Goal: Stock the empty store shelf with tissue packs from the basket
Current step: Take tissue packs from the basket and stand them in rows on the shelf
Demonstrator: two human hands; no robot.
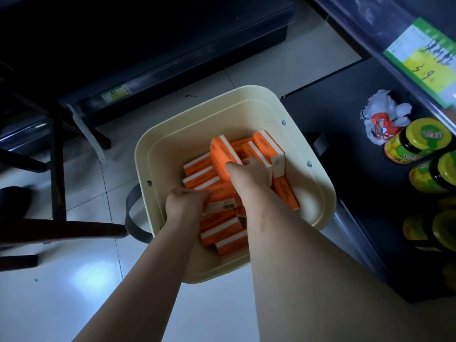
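A cream basket (172, 134) with dark handles stands on the tiled floor and holds several orange and white tissue packs (209, 174). Both my arms reach down into it. My right hand (249, 172) grips an orange tissue pack (222, 154) that is tilted up above the others. My left hand (185, 202) is closed on another tissue pack (219, 206) lying flat with its barcode label up. The dark bottom shelf (345, 119) lies to the right of the basket.
Yellow-lidded jars (419, 141) stand in a row on the right shelf beside a crumpled white and red wrapper (381, 119). A green and yellow price tag (424, 58) hangs on the shelf edge above. Dark chair legs (58, 169) stand at left.
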